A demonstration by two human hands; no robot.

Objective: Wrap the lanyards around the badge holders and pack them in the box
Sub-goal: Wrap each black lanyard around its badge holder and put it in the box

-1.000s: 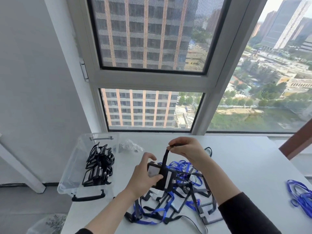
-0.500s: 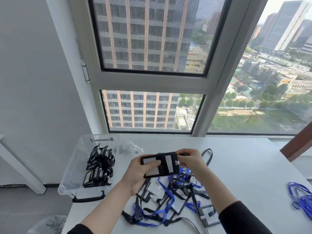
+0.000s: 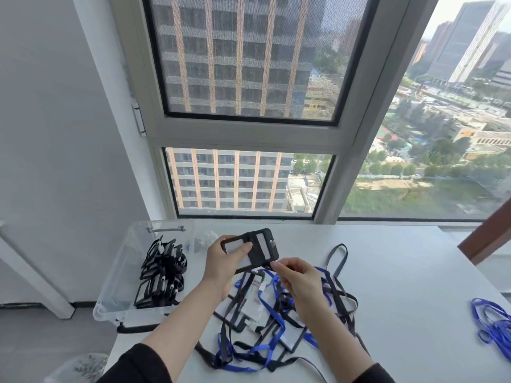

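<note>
My left hand (image 3: pixel 224 263) grips a black badge holder (image 3: pixel 262 246) held level above the table, thumb on its white card window, with black lanyard turns across its middle. Just below its lower right corner, my right hand (image 3: pixel 297 281) pinches the black lanyard end. Under both hands lies a tangled pile of badge holders with black and blue lanyards (image 3: pixel 273 322). A clear plastic box (image 3: pixel 116 283) at the table's left edge holds several wrapped black badge holders (image 3: pixel 161 275).
The white table (image 3: pixel 401 275) runs along a large window. A black lanyard loop (image 3: pixel 337 258) lies right of my hands. Loose blue lanyards (image 3: pixel 492 324) sit at the right edge. A crumpled clear bag (image 3: pixel 204 240) lies behind the box.
The holder has gone from hanging upright to lying level and higher. My right hand came down from above it to below its right corner, carrying the lanyard round.
</note>
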